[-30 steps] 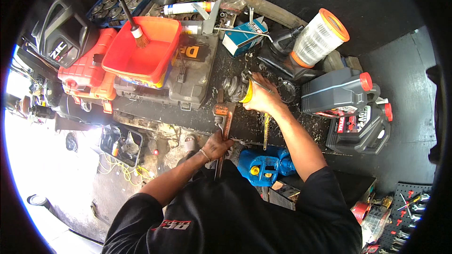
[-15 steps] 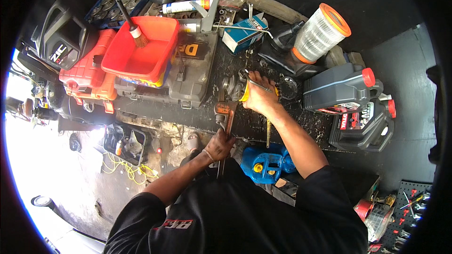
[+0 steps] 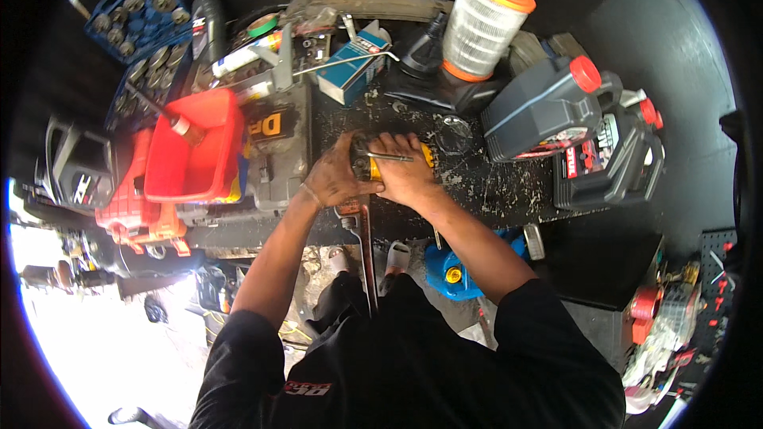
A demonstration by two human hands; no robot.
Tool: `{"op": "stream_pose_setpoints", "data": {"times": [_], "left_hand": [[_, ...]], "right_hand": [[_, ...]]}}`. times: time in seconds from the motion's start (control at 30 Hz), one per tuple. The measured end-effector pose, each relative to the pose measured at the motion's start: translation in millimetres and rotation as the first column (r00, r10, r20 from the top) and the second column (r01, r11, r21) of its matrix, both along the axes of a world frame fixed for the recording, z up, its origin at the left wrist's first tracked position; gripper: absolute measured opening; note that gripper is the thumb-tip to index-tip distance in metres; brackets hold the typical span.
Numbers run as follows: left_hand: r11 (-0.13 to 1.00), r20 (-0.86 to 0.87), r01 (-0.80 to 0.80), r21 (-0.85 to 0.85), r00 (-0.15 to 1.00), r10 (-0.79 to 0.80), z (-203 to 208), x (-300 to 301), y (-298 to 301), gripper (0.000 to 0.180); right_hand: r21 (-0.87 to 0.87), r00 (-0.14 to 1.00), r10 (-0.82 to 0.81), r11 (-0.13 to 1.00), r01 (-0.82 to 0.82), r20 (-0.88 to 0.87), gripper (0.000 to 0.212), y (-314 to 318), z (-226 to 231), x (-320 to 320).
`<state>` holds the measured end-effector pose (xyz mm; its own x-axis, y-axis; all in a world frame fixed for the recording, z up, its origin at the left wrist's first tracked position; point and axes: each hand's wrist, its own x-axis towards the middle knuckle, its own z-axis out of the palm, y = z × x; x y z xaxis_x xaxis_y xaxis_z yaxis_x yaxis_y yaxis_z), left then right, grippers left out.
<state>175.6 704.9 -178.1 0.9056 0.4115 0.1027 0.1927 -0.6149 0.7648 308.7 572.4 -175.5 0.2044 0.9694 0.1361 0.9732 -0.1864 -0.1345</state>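
My left hand [image 3: 330, 177] is on the bench top, fingers curled over a dark metal part and thumb stretched toward my right hand. My right hand [image 3: 407, 177] grips a yellow object [image 3: 428, 154] mostly hidden beneath its palm. A thin grey rod [image 3: 389, 157] crosses over the right fingers. Just below the left hand, a worn orange-red pipe wrench [image 3: 367, 250] has its jaw end at the bench edge and its handle reaching toward my body; neither hand is on the handle. A narrow yellowish strip [image 3: 437, 238] hangs below my right wrist.
To the left, a red tub [image 3: 195, 160] with a brush stands by a dark tool case [image 3: 278, 160]. Farther back lie a caulking gun [image 3: 284, 63] and a blue box [image 3: 350, 71]. An orange-rimmed filter [image 3: 486, 28] and dark jugs [image 3: 540, 111] stand right; a blue jerrycan [image 3: 455, 280] is below.
My left hand has let go of the pipe wrench handle and moved up to the metal part beside my right hand. My right hand stays on the yellow object. The view has shifted.
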Motion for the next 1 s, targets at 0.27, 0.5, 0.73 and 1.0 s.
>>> {"op": "stream_pose_setpoints", "data": {"times": [0.27,0.5,0.73,1.0], "left_hand": [[0.93,0.078,-0.035,0.366,0.997,0.007,-28,-7,2,0.095],[0.957,-0.155,-0.008,0.291,0.986,0.056,-12,-4,-4,0.092],[0.96,-0.193,-0.074,0.27,0.973,0.129,-7,-3,-11,0.087],[0.966,-0.387,-0.042,0.254,0.911,0.142,5,4,-14,0.112]], "right_hand": [[0.34,0.868,-0.258,0.843,0.416,-0.423,0.073,-127,-33,-37],[-0.084,0.607,-0.418,0.862,0.5,-0.675,0.057,-157,-56,-40],[-0.176,0.575,-0.424,0.883,0.436,-0.7,0.046,-156,27,-25],[-0.222,0.773,-0.402,0.916,0.335,-0.491,0.034,-132,95,18]]}}
